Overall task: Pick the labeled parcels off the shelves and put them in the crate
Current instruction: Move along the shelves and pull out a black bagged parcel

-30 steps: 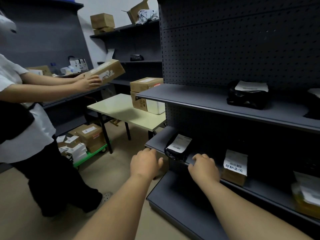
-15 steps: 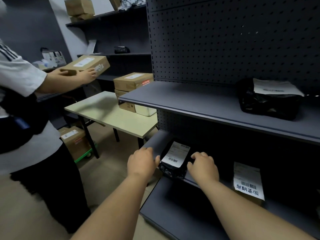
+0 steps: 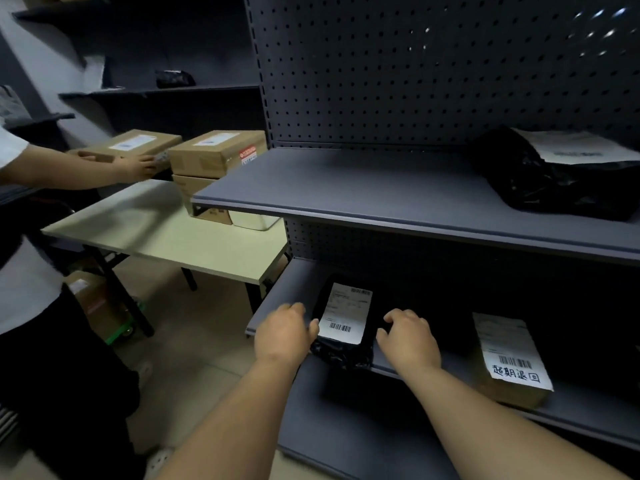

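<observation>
Head: 2 hands, L grip [image 3: 284, 336] & R grip [image 3: 408, 337] clasp 1 black parcel [image 3: 341, 341]

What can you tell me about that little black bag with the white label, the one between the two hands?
The black bag looks like crinkly, glossy plastic wrapped round something small. A white label with barcodes covers its top. It lies flat on the lower shelf, its near end overhanging the edge. The left hand touches its left side; the right hand is at its right side.
</observation>
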`<state>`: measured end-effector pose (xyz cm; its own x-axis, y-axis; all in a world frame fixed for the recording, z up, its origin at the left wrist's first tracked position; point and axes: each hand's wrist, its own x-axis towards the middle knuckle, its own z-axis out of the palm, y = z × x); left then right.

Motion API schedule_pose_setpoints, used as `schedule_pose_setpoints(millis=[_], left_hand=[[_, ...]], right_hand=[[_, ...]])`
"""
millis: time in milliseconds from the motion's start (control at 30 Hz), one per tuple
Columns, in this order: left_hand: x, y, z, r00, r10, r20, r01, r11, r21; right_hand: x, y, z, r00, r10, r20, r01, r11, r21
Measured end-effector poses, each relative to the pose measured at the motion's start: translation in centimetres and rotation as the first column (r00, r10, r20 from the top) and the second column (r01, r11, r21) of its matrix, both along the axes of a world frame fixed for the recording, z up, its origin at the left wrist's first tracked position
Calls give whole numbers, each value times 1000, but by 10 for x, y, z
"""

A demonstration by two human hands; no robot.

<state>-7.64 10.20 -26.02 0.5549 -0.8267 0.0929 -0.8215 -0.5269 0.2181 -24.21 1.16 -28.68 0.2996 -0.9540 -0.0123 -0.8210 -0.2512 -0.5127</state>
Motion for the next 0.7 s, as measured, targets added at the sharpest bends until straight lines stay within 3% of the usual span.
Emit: schedule_pose_setpoints(millis=[300,700], left_hand=[[49,-36,-37,989,-108,-99,109,994,8],[74,-85,-100,947,-130,-294,133,991,-9]], right_hand=[[39,-13,-29,993,-120,12,119,991,55],[61,-39,-78,959,-281,38,271,947,173]])
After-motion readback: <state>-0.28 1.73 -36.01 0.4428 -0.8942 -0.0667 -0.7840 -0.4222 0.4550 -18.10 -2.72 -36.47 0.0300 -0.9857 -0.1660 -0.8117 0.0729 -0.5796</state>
